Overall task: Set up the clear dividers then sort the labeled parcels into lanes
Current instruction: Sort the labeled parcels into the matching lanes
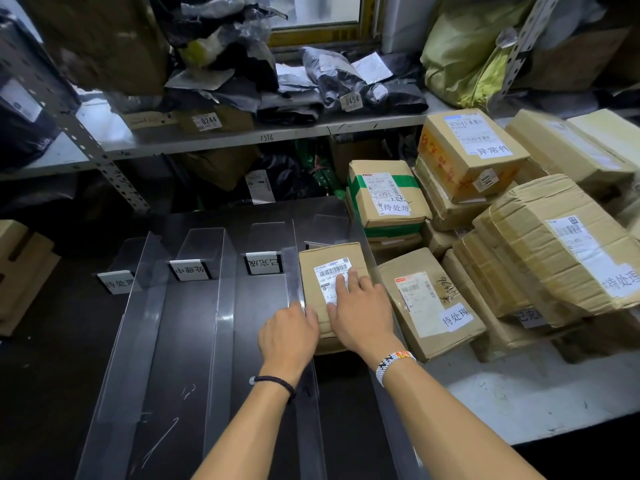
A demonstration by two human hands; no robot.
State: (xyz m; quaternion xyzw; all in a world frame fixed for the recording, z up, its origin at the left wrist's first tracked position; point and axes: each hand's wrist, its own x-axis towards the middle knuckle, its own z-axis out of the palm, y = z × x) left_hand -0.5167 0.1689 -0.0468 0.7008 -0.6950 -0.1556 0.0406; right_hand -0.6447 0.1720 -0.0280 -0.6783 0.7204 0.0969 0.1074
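Cardboard parcel [310, 278] lies in the rightmost lane between clear dividers [223, 306]; right hand [360, 313] presses flat on top, left hand [289, 332] curls at its near corner (grip unclear), probably seating it straight.

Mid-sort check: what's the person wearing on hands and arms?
No gloves and no sleeves in view. The left wrist has a thin dark cord bracelet with a small pale bead. The right wrist has a wide beaded band, mostly white with black and orange.
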